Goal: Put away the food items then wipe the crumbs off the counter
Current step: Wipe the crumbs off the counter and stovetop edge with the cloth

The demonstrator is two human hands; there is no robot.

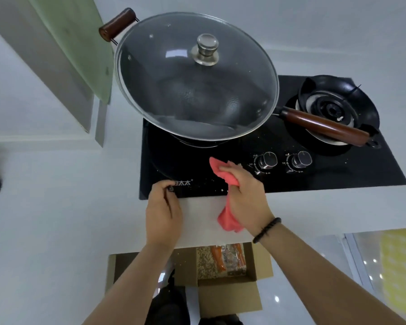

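We read two white characters, "太太", printed on the front edge of the black stove (338, 170), left of the knobs (268, 159); marks around those knobs are too small.

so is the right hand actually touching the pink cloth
Touching. The head view shows the right hand with fingers curled round the pink cloth, which bunches out above and below the fist.

White bench (56, 195) w/ black glass hob (338, 170) set in. Lidded wok (195, 78) on left burner, right burner (333, 109) bare. White crumbs on hob front. Floor (291, 296): open cardboard box (230, 294) below bench edge.
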